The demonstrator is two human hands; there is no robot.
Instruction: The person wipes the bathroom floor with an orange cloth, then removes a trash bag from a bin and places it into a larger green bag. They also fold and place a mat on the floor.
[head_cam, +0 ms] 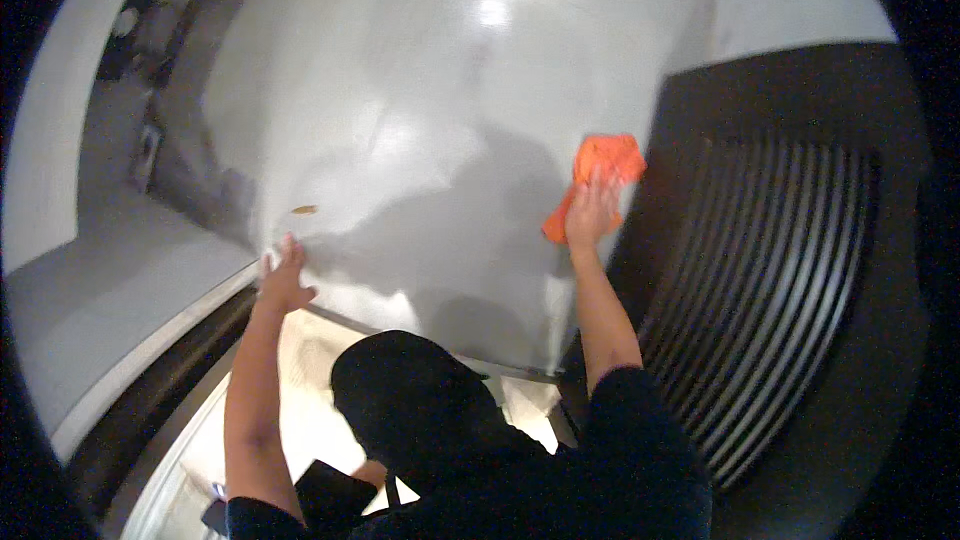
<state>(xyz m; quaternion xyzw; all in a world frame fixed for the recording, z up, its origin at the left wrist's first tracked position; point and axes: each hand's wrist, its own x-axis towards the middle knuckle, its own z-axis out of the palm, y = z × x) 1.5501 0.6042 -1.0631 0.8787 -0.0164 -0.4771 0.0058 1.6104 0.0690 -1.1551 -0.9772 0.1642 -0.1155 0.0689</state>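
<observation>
My right hand (592,210) presses flat on a crumpled orange cloth (611,154), which lies against a smooth, glossy light-grey surface (450,240) near its right edge. Part of the cloth sticks out beyond the fingertips and part below the palm. At the left edge of the same surface, my left hand (285,281) is spread, fingers apart, with nothing in it. A small brownish oval mark or piece (304,210) shows on the surface just above the left fingertips. Dark shadows fall across the middle of the surface.
A dark panel with curved parallel ribs (772,300) adjoins the grey surface on the right. Down the left side runs a pale edge (165,337) with a dark band (172,375) beneath. A black cap (420,390) and dark clothing fill the bottom centre.
</observation>
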